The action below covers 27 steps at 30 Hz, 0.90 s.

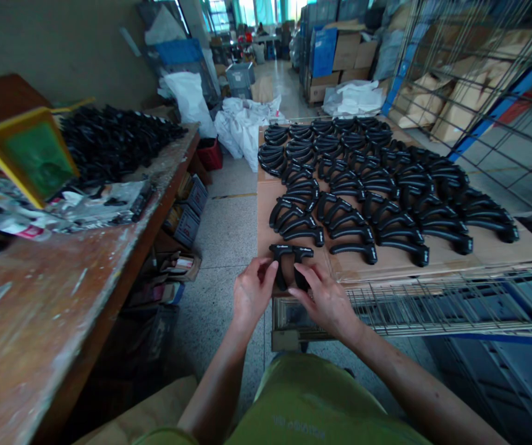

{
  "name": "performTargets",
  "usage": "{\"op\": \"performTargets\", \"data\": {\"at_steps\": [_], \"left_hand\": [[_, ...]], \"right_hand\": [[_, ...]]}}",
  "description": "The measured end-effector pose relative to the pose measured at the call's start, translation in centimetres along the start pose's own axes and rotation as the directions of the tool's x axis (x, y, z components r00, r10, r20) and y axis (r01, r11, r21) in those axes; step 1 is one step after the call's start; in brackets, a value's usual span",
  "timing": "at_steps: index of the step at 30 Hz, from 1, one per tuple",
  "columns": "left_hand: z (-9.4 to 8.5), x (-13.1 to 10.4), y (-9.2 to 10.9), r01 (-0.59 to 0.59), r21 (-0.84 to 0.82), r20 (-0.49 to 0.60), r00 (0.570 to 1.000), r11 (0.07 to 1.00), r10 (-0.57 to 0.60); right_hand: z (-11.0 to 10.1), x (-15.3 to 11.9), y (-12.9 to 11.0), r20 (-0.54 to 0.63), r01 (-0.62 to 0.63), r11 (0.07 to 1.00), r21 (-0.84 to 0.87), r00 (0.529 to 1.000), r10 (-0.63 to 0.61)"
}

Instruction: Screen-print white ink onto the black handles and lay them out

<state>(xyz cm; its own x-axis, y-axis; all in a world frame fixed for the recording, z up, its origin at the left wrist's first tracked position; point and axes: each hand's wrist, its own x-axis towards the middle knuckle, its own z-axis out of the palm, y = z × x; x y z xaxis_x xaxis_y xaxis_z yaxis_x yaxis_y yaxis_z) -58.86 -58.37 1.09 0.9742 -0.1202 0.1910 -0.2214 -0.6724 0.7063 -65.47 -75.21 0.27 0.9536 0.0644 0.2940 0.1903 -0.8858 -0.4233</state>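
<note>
Two curved black parts with small white lettering lie side by side at the near left corner of a cardboard sheet [266, 235]. My left hand [253, 290] pinches the left black part [282, 248] between thumb and fingers. Around the right black part [303, 252] my right hand [325, 300] has its fingers closed, the thumb near its lower end. Beyond both hands, rows of similar black parts [351, 232] cover much of the cardboard, nested in curved groups.
A worn wooden bench [75, 278] on the left bears a heap of black parts [112, 139], a yellow frame [38, 154] and a bottle [27, 230]. Wire mesh [492, 93] rises at right. White sacks [242, 127] stand beyond the aisle.
</note>
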Motion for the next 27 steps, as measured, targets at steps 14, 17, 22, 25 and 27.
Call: {"op": "performTargets", "data": {"at_steps": [14, 17, 22, 25, 27], "left_hand": [[0.2, -0.1, 0.5, 0.043, 0.05, 0.061, 0.997, 0.998, -0.046], [0.3, -0.4, 0.4, 0.031, -0.032, 0.037, 0.999, 0.999, -0.029], [0.7, -1.0, -0.6, 0.056, -0.26, 0.043, 0.998, 0.964, -0.046], [1.2, -1.2, -1.3, 0.059, -0.344, 0.011, 0.998, 0.937, -0.059], [1.4, -1.3, -1.5, 0.061, -0.367, -0.005, 0.998, 0.928, -0.067]], "right_hand": [[0.7, -0.2, -0.3, -0.01, 0.01, 0.999, 0.051, 1.0, -0.009], [1.4, -0.6, -0.4, -0.079, 0.01, 0.999, 0.054, 0.997, -0.006], [2.5, -1.4, -0.1, -0.167, 0.08, 0.995, 0.052, 0.983, -0.07], [2.7, -1.5, 0.0, -0.179, 0.107, 0.994, 0.007, 0.978, -0.104], [2.6, -1.5, 0.0, -0.183, 0.12, 0.993, -0.025, 0.975, -0.122]]}}
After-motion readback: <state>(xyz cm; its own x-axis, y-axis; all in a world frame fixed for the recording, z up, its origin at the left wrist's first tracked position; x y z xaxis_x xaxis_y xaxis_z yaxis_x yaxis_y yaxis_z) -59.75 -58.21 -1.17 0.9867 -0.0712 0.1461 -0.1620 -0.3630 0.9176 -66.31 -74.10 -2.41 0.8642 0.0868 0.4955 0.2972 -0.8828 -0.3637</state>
